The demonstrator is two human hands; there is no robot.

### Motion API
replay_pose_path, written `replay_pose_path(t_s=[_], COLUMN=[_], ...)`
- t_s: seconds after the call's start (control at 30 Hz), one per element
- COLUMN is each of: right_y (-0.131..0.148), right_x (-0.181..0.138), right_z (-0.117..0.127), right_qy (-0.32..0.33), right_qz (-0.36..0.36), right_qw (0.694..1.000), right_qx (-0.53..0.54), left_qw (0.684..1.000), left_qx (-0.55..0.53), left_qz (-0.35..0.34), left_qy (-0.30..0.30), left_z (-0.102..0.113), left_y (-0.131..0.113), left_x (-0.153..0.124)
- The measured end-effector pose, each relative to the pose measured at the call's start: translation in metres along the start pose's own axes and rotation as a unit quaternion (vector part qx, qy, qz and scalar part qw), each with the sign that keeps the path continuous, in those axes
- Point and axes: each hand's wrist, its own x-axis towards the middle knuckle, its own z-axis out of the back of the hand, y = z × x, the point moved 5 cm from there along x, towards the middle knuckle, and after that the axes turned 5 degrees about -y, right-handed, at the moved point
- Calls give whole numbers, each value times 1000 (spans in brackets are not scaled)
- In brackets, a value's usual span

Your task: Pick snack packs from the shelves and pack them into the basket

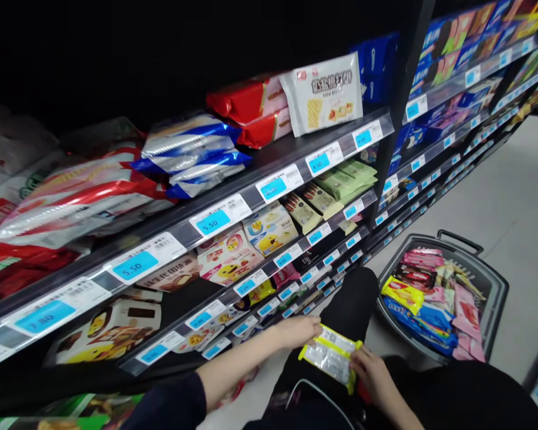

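Note:
A yellow-edged snack packet [334, 353], with a silvery printed panel facing up, lies between my hands above my lap. My left hand [301, 331] pinches its upper left corner. At its right end, my right hand [371, 369] grips the edge with bent fingers. To the right of my knees a grey shopping basket [498, 286] stands on the floor. Inside the basket are several snack packs, among them a yellow packet [403, 294], blue packets [424, 325] and pink packets [467, 316].
Tiered store shelves [269, 263] run along my left, with price labels on their front edges. A white soda biscuit pack [325, 94] stands upright on the upper shelf, beside red packs [255, 113] and blue-silver packs [192, 152]. Grey floor [520, 197] stretches beyond the basket.

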Motion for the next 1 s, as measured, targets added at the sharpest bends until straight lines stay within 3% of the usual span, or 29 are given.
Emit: replay_pose_path(t_s=[0.13, 0.27, 0.57, 0.7, 0.83, 1.0], right_y=[16, 28, 18, 19, 16, 4], right_x=[0, -3, -3, -5, -11, -1], right_z=[17, 24, 24, 33, 34, 31], right_qy=[-65, -96, -128, -105, -53, -62], right_qz=[92, 130, 107, 151, 193, 105], right_qw=[993, 985, 985, 979, 971, 989], right_qx=[-41, -65, -42, -86, -130, -82], left_qw=[1000, 998, 985, 996, 998, 997], left_qx=[-1, -52, -168, -68, 37, 52], left_qz=[0, -2, 2, 37, 14, -20], left_qy=[-24, -39, -28, -42, -57, -53], left_z=[-7, -11, 2, -8, -16, -7], left_y=[-5, -4, 13, 2, -12, -11], left_x=[0, -8, -12, -8, -9, -2])
